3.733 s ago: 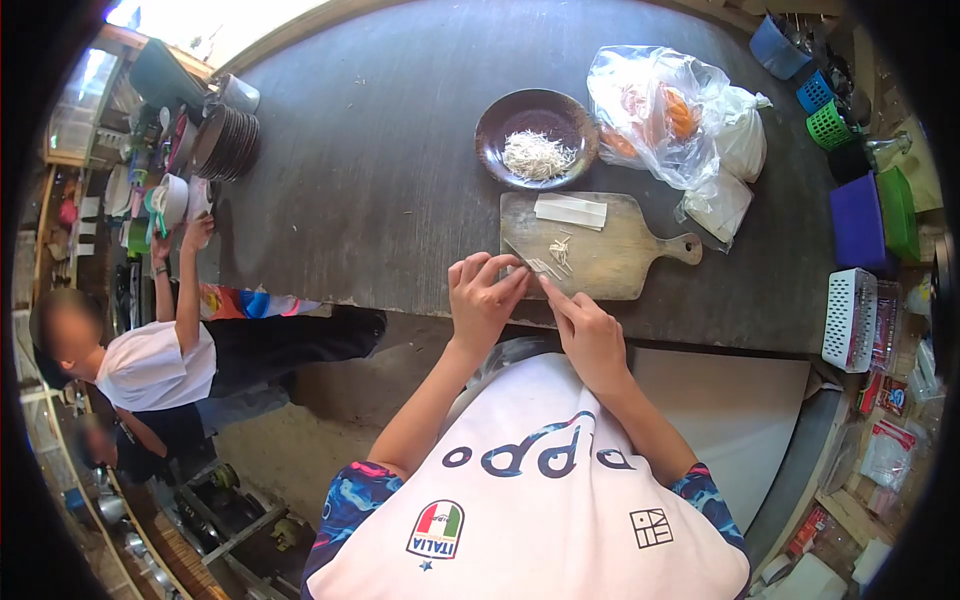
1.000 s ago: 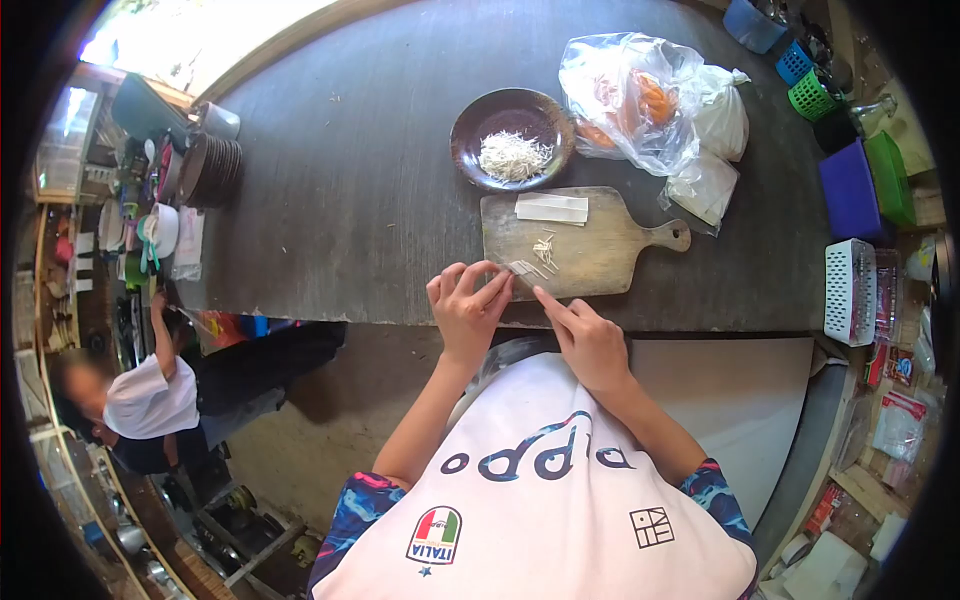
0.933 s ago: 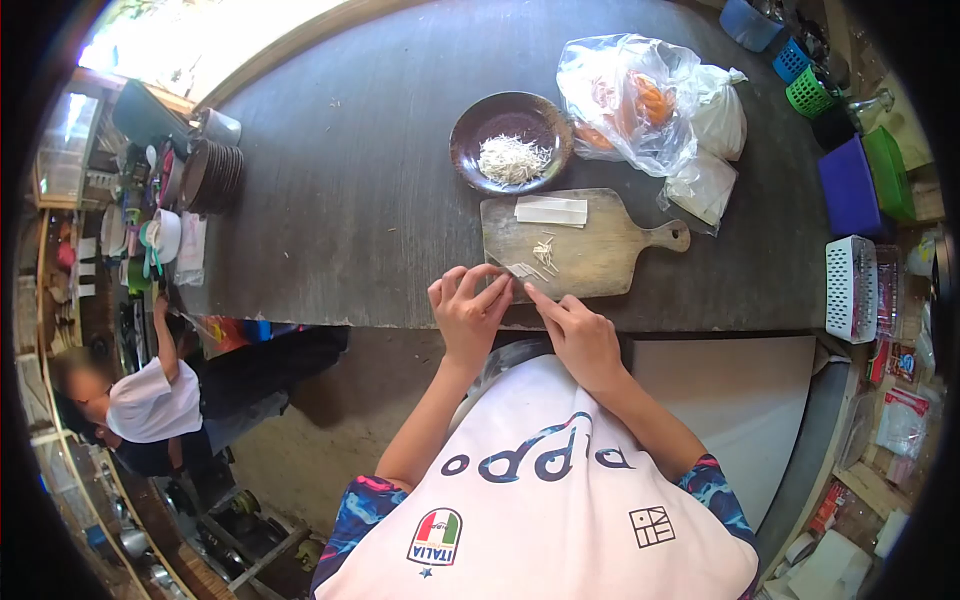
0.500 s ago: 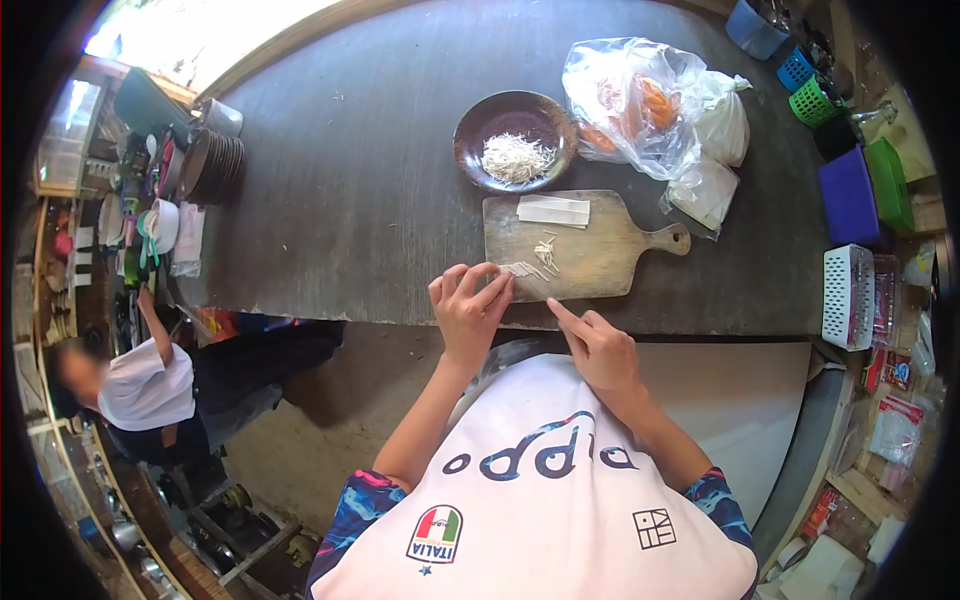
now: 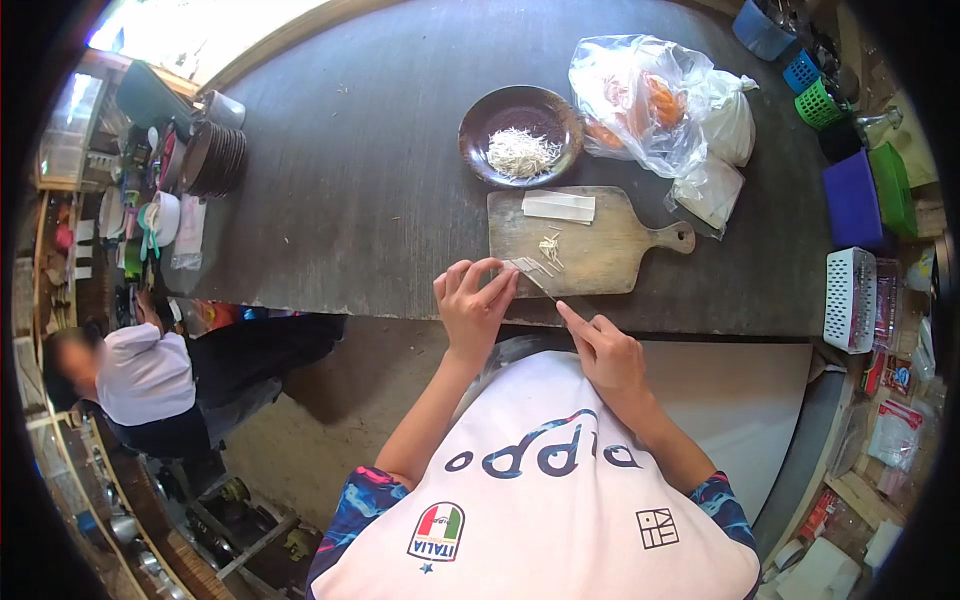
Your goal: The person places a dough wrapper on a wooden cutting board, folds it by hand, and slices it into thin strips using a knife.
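Left hand (image 5: 478, 300) pinching pale strips (image 5: 524, 265) at cutting board's (image 5: 600, 255) near-left corner — right hand (image 5: 610, 360) at counter's (image 5: 350, 200) near edge, gripping thin knife (image 5: 543, 289). Bowl (image 5: 532, 100), white shreds (image 5: 522, 153) inside — just past board's far edge.

Daylight pours in at the top left, where the bright opening (image 5: 165, 30) blows out to featureless white. It leaves a soft, bluish sheen over the upper part of the dark grey wooden table (image 5: 330, 190); the brown floor (image 5: 330, 430) lies dimmer. Wide-angle distortion bows the table's edges, and black vignetting rounds the corners. The seated co-worker's face (image 5: 78, 362) is blurred.
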A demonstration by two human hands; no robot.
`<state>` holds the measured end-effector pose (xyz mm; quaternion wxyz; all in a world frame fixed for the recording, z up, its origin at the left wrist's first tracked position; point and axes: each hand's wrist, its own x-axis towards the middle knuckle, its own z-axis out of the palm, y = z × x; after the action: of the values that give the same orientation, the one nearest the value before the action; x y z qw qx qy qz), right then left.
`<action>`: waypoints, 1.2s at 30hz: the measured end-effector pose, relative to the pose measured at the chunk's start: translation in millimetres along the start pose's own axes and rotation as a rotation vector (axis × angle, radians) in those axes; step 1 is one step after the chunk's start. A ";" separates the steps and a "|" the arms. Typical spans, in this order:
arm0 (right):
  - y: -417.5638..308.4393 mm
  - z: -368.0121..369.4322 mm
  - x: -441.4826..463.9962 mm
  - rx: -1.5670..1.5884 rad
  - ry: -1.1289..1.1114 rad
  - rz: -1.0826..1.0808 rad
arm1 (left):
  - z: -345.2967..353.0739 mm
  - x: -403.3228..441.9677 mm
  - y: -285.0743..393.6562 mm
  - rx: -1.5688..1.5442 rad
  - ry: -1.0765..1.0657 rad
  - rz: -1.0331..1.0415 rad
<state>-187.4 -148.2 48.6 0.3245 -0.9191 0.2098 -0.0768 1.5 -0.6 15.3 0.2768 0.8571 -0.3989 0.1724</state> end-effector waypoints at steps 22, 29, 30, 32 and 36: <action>6.9 -17.1 6.1 0.258 -0.063 0.094 | -4.0 0.1 -10.7 -0.057 -0.038 -0.078; 4.1 -12.8 25.1 0.317 0.086 0.081 | -1.5 1.2 -14.8 -0.080 -0.037 -0.063; 1.9 -11.8 25.3 0.306 0.054 0.086 | -1.4 1.1 -13.8 -0.082 -0.039 -0.066; -0.9 -10.4 25.7 0.282 -0.010 0.097 | -2.4 2.0 -12.5 -0.087 -0.041 -0.074; 13.0 -5.0 25.7 0.313 0.056 0.131 | -3.7 1.9 -11.3 -0.084 -0.029 -0.060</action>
<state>-170.0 -171.3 44.4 0.4621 -0.8392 0.2635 -0.1130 11.2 6.4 15.3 0.3118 0.8587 -0.3839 0.1345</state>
